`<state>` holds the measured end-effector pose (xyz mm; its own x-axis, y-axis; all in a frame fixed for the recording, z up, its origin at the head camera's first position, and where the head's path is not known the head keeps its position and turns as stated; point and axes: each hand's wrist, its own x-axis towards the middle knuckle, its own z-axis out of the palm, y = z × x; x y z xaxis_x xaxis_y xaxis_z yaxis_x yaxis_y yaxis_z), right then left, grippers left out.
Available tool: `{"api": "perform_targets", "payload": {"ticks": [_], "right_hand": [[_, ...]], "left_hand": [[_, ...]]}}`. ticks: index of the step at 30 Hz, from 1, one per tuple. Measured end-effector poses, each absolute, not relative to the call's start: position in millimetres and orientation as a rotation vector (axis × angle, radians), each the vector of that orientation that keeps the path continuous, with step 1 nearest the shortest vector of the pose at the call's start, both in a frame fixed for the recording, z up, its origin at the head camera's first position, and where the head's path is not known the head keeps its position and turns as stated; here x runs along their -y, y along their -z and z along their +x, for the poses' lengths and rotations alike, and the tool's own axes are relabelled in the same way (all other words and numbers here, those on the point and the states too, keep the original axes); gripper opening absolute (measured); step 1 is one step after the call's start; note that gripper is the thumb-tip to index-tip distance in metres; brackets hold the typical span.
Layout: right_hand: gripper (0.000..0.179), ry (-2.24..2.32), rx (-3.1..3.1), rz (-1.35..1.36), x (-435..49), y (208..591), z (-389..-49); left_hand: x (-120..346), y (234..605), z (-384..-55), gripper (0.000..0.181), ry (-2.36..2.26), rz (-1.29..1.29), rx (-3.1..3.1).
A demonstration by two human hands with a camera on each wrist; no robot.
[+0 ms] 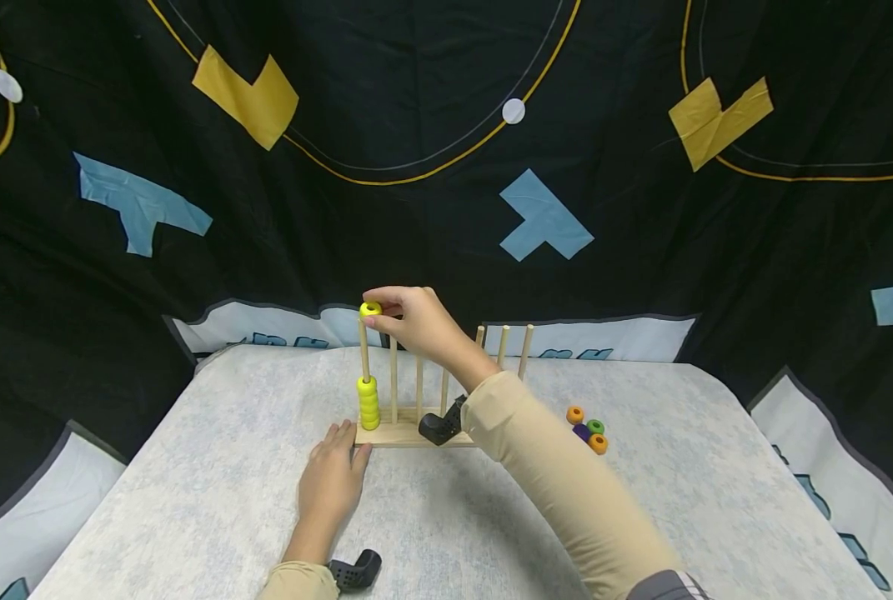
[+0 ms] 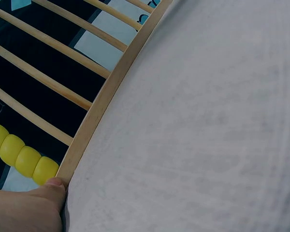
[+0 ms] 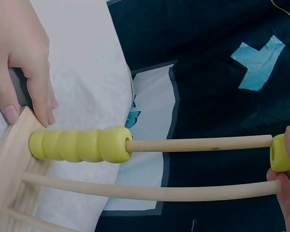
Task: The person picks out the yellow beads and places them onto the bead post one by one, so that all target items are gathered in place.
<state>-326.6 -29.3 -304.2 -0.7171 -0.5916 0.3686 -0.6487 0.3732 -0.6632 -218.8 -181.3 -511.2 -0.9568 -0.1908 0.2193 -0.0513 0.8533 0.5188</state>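
My right hand (image 1: 416,321) pinches a yellow bead (image 1: 370,309) between thumb and fingers, right at the tip of the leftmost peg (image 1: 365,350). In the right wrist view, the bead's hole (image 3: 273,157) faces the peg's end. Lower on that same peg sits a stack of several yellow beads (image 3: 79,146), down against the wooden base (image 1: 401,433). My left hand (image 1: 332,479) holds the left end of this base, its thumb (image 2: 55,186) at the front edge and its fingers around the end.
Further bare wooden pegs (image 1: 419,383) stand in a row along the base. To the right on the pale cloth-covered table (image 1: 664,500) lie loose beads: orange (image 1: 598,444), green (image 1: 594,427) and purple (image 1: 582,432). A black curtain (image 1: 401,242) hangs behind.
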Motion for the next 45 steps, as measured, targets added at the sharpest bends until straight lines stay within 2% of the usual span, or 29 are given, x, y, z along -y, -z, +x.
{"api": "perform_targets", "payload": {"ticks": [24, 45], "right_hand": [[0.040, -1.041, 2.598, 1.239, 38, 306, -326], [0.038, -1.132, 2.390, 1.210, 11, 310, -314]], "left_hand": [[181, 511, -219, 0.055, 0.766, 0.183, 2.758], [179, 509, -218, 0.055, 0.756, 0.211, 2.772]]}}
